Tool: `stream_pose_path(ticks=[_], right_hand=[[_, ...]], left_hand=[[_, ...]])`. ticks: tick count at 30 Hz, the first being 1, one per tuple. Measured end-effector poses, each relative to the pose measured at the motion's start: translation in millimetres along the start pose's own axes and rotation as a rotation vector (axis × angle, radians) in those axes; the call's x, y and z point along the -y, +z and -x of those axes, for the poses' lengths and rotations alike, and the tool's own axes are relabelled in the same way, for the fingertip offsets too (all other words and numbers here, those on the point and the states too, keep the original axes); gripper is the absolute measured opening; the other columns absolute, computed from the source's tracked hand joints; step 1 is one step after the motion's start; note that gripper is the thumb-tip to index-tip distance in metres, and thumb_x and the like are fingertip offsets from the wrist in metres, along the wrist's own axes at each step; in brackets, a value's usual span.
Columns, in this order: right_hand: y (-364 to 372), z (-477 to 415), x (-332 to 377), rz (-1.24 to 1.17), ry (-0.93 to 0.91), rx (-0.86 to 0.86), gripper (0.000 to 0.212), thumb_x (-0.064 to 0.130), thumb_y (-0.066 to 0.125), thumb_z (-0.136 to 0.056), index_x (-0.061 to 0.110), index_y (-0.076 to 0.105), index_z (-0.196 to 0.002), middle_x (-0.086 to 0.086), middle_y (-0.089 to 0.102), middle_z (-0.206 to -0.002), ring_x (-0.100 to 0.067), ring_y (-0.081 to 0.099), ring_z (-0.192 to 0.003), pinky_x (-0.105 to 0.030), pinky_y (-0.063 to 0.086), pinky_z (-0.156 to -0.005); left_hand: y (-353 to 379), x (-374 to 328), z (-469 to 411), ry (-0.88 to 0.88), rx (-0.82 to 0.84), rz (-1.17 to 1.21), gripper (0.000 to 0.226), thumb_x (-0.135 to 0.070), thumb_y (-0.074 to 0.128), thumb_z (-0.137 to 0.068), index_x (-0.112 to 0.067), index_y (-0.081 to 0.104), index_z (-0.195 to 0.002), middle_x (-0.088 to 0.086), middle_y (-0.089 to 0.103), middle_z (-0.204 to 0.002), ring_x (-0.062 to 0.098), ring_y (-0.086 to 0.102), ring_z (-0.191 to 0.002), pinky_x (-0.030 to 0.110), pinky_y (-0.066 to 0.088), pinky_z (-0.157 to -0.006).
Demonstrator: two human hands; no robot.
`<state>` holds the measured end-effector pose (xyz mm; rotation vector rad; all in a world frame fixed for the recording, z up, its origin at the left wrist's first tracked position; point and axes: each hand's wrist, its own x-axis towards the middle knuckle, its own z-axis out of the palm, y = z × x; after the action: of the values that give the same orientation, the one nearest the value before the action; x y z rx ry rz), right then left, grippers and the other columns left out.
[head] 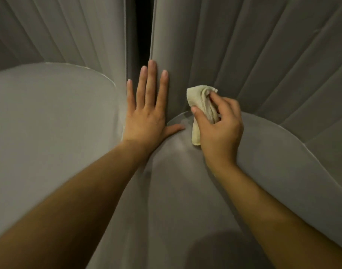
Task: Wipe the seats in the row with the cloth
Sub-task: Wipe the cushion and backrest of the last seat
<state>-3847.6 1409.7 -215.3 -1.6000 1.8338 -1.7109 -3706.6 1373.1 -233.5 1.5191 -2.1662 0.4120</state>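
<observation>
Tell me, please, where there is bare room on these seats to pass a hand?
Free: the left seat cushion beside the left hand, and the right seat cushion past the right hand. Crowded: the corner holding both hands and the cloth.

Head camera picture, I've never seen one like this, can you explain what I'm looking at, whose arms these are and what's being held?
This single picture comes from a wide-angle camera worn on a person's head, looking down at their own bare arms. No machine is involved. The left hand lies flat and open, fingers spread, pressed against the edge of the right seat's ribbed grey backrest. The right hand has a closed grip on a bunched pale yellow cloth, held at the back of the grey seat cushion, where it meets the backrest. A second seat cushion sits to the left, with a dark gap between the two backrests.
</observation>
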Motion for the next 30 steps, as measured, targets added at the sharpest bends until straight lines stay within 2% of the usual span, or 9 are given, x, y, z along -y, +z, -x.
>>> stream_pose_path(ticks=[3, 6, 11, 15, 17, 21, 24, 27, 30], right_hand=[[7.3, -7.5, -7.5, -0.064, -0.054, -0.037, 0.043, 0.014, 0.075, -0.074, 0.004, 0.065, -0.114, 0.006, 0.049, -0.097, 0.004, 0.049, -0.087, -0.001, 0.037, -0.078], [14.7, -17.3, -10.2, -0.094, -0.129, -0.064, 0.043, 0.015, 0.074, -0.074, 0.004, 0.064, -0.114, 0.006, 0.049, -0.099, 0.002, 0.05, -0.088, -0.003, 0.037, -0.081], [22.0, -38.3, 3.5, -0.139, -0.259, -0.148, 0.042, 0.012, 0.073, -0.075, -0.001, 0.063, -0.114, 0.0, 0.048, -0.1, -0.004, 0.051, -0.092, -0.007, 0.039, -0.086], [22.9, -66.3, 23.6, -0.14, -0.392, -0.15, 0.039, 0.011, 0.072, -0.076, 0.0, 0.063, -0.112, -0.005, 0.054, -0.1, -0.002, 0.05, -0.089, -0.002, 0.037, -0.081], [30.4, -74.6, 22.0, -0.114, -0.38, -0.133, 0.034, 0.012, 0.072, -0.076, 0.001, 0.066, -0.108, -0.005, 0.058, -0.095, -0.001, 0.048, -0.083, 0.0, 0.034, -0.075], [40.1, -32.4, -15.0, -0.107, -0.262, -0.007, 0.027, 0.01, 0.071, -0.075, 0.002, 0.07, -0.101, -0.011, 0.062, -0.087, -0.01, 0.052, -0.078, -0.01, 0.035, -0.069], [28.4, -20.3, -20.4, -0.107, -0.216, 0.063, 0.033, 0.007, 0.076, -0.072, 0.002, 0.07, -0.105, -0.004, 0.061, -0.085, -0.003, 0.051, -0.077, -0.004, 0.036, -0.07], [18.8, -49.9, 12.3, -0.135, -0.326, -0.035, 0.038, 0.011, 0.075, -0.073, 0.003, 0.067, -0.109, 0.003, 0.052, -0.085, 0.0, 0.047, -0.078, -0.006, 0.038, -0.071], [26.3, -69.4, 34.9, -0.152, -0.371, -0.117, 0.034, 0.013, 0.074, -0.074, 0.005, 0.068, -0.107, 0.004, 0.052, -0.086, -0.001, 0.048, -0.078, -0.011, 0.039, -0.069]], left_hand=[[12.5, -2.5, 1.5, -0.029, -0.083, -0.008, 0.113, -0.071, 0.061, -0.078, -0.004, 0.004, -0.15, 0.022, 0.002, -0.153, 0.038, 0.004, -0.143, 0.055, 0.01, -0.116], [15.8, -1.7, 1.4, -0.035, -0.117, -0.014, 0.111, -0.07, 0.059, -0.079, -0.004, 0.004, -0.15, 0.024, 0.006, -0.155, 0.038, 0.006, -0.144, 0.056, 0.014, -0.116], [17.2, -3.2, 4.0, -0.045, -0.122, -0.038, 0.112, -0.071, 0.055, -0.08, -0.006, -0.001, -0.151, 0.018, -0.003, -0.156, 0.037, 0.002, -0.146, 0.053, 0.01, -0.118], [18.2, -3.9, 5.1, -0.06, -0.128, -0.053, 0.113, -0.071, 0.055, -0.08, -0.008, -0.006, -0.152, 0.014, -0.007, -0.158, 0.034, -0.002, -0.146, 0.05, 0.006, -0.118], [19.1, -4.7, 4.9, -0.06, -0.125, -0.059, 0.113, -0.07, 0.055, -0.08, -0.007, -0.006, -0.151, 0.015, -0.005, -0.158, 0.034, -0.002, -0.147, 0.049, 0.007, -0.118], [19.9, -4.7, 5.0, -0.062, -0.144, -0.031, 0.11, -0.073, 0.046, -0.081, -0.005, -0.004, -0.151, 0.016, -0.003, -0.158, 0.034, 0.001, -0.146, 0.048, 0.009, -0.119], [19.5, -3.8, 4.5, -0.062, -0.147, 0.02, 0.116, -0.075, 0.045, -0.079, -0.008, -0.019, -0.15, 0.011, -0.008, -0.158, 0.028, -0.005, -0.146, 0.043, 0.002, -0.119], [19.0, -2.3, 5.1, -0.069, -0.149, 0.063, 0.124, -0.072, 0.056, -0.076, -0.011, -0.026, -0.147, 0.007, -0.011, -0.157, 0.023, -0.01, -0.146, 0.04, -0.002, -0.118], [19.3, -2.6, 4.9, -0.096, -0.154, 0.1, 0.128, -0.069, 0.065, -0.069, -0.011, -0.018, -0.147, 0.009, -0.01, -0.156, 0.025, -0.009, -0.146, 0.039, -0.004, -0.118]])
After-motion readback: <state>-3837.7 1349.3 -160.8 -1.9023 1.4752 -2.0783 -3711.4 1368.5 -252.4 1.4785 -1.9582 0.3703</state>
